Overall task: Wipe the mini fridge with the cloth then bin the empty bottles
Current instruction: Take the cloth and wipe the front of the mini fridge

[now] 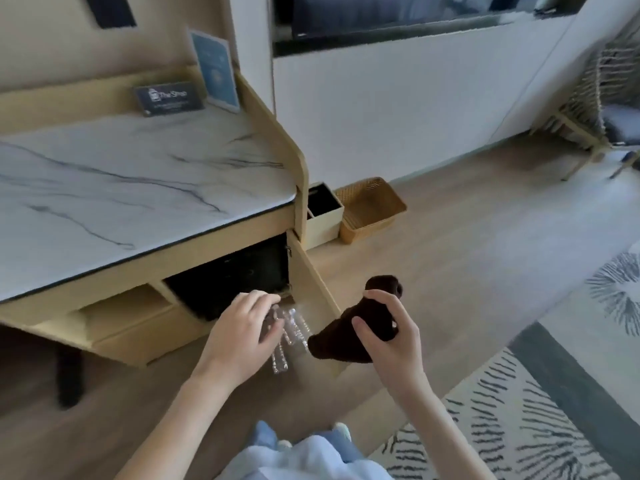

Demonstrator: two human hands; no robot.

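Observation:
My left hand (242, 327) grips several clear empty plastic bottles (291, 336) by their upper ends, just in front of the black mini fridge (235, 275) set in the cabinet under the marble counter. The wooden cabinet door (313, 289) stands open to the right of the fridge. A dark brown cloth (349, 327) is bunched in my right hand (384, 327), which holds it to the right of the bottles, above the wood floor. A square beige bin (325, 216) with a dark inside stands on the floor beside the cabinet's right end.
A woven basket (372, 207) sits next to the bin by the white wall. The marble counter (131, 181) carries a dark sign (168, 98) and a blue card (216, 72). A patterned rug (519, 427) covers the floor at right; a woven chair (595, 109) stands at far right.

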